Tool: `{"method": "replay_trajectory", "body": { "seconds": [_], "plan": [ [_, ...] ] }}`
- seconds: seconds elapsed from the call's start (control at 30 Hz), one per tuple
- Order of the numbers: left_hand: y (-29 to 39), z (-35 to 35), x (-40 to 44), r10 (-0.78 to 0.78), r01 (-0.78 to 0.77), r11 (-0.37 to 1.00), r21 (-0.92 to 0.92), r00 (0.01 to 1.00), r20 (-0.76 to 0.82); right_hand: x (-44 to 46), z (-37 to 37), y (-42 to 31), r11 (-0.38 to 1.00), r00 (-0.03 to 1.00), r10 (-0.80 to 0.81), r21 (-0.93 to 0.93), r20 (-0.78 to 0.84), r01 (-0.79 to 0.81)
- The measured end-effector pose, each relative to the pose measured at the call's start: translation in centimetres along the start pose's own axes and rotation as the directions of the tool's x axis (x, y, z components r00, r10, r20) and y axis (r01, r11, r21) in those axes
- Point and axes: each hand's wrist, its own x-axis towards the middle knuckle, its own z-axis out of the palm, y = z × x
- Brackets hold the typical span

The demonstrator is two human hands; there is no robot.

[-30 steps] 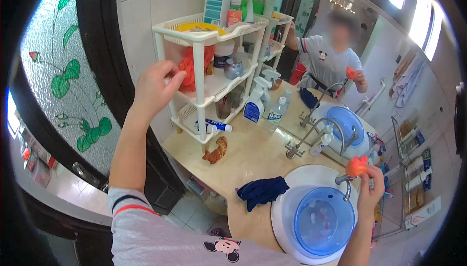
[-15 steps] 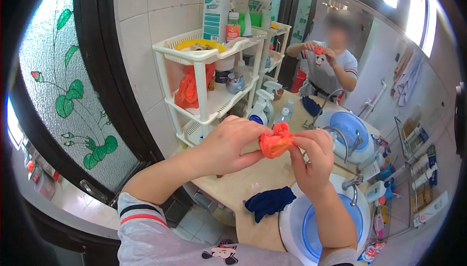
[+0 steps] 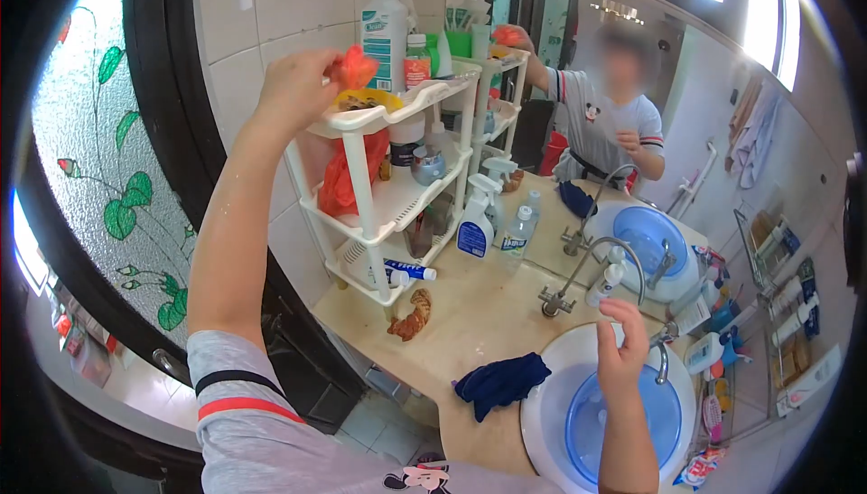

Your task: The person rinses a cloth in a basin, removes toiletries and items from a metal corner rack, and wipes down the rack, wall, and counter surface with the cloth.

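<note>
My left hand (image 3: pixel 302 83) is closed on a small crumpled orange-red bundle (image 3: pixel 357 68), held above the yellow dish (image 3: pixel 384 99) on the white rack's top shelf. Small items lie in that dish; the bundle is just over its back left part. Below, a red plastic bag (image 3: pixel 340 182) sits on the middle shelf of the rack (image 3: pixel 363 187). Over the sink, my right hand (image 3: pixel 623 349) is raised with fingers apart and nothing in them. Beneath it is a blue basin (image 3: pixel 582 431) in the white sink. A dark blue cloth (image 3: pixel 502 384) lies at the sink's left edge.
A spray bottle (image 3: pixel 475 226) and a clear bottle (image 3: pixel 517 237) stand by the mirror. A brown twisted hair band (image 3: pixel 413 315) lies near the rack's foot. The curved tap (image 3: pixel 553 302) rises behind the sink. Toiletries line the right side.
The orange-red bundle went from my right hand to between both hands, and is now in my left hand up at the rack. My right hand has let go and moved back over the sink.
</note>
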Motion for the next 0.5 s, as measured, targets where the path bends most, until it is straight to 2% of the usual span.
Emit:
{"method": "replay_trajectory", "body": {
  "seconds": [0.07, 0.17, 0.2, 0.27, 0.3, 0.33, 0.37, 0.4, 0.43, 0.47, 0.5],
  "plan": [
    [0.0, 0.4, 0.2, -0.178, 0.177, 0.984, 0.026, 0.957, 0.231, -2.0, -1.8, 1.2, 0.997, 0.997, 0.077, -0.012, -0.003, -0.077],
    [-2.6, 1.3, 0.7, -0.136, 0.233, 0.937, -0.261, 0.929, 0.344, -4.4, -5.1, 2.6, 0.989, 0.991, 0.132, -0.066, -0.019, -0.133],
    [-4.3, 2.1, 0.7, -0.106, 0.178, 0.945, -0.275, 0.961, 0.255, -5.3, -6.5, 3.2, 0.983, 0.988, 0.150, -0.101, -0.038, -0.153],
    [-2.7, 1.4, 0.1, -0.188, 0.227, 0.938, -0.260, 0.968, 0.166, -7.9, -9.8, 3.4, 0.959, 0.968, 0.228, -0.148, -0.103, -0.242],
    [-9.1, 4.5, 1.3, -0.110, 0.177, 0.836, -0.520, 0.981, 0.159, -8.6, -11.2, 3.5, 0.944, 0.950, 0.274, -0.148, -0.149, -0.295],
    [-8.5, 4.3, 0.7, -0.018, 0.035, 0.798, -0.602, 0.999, 0.034, -9.6, -12.7, 3.4, 0.945, 0.954, 0.246, -0.176, -0.174, -0.276],
    [-5.4, 1.6, -0.1, -0.009, 0.020, 0.951, -0.309, 0.999, 0.036, -10.2, -14.1, 2.9, 0.931, 0.951, 0.239, -0.232, -0.196, -0.282],
    [-9.0, 4.4, 0.4, 0.018, -0.022, 0.925, -0.380, 1.000, -0.014, -11.1, -15.0, 2.8, 0.925, 0.935, 0.258, -0.219, -0.243, -0.312],
    [-9.2, 4.6, -0.5, 0.202, -0.194, 0.956, -0.219, 0.979, 0.012, -12.0, -16.1, 2.7, 0.926, 0.925, 0.263, -0.197, -0.274, -0.322],
    [-5.1, 4.7, -2.2, 0.221, -0.220, 0.849, -0.480, 0.974, -0.055, -12.8, -17.2, 2.6, 0.912, 0.910, 0.272, -0.218, -0.314, -0.348],
    [0.4, 3.1, -3.8, 0.243, -0.150, 0.820, -0.553, 0.965, 0.098, -13.4, -18.1, 2.5, 0.904, 0.901, 0.274, -0.230, -0.335, -0.361]
  ]
}}
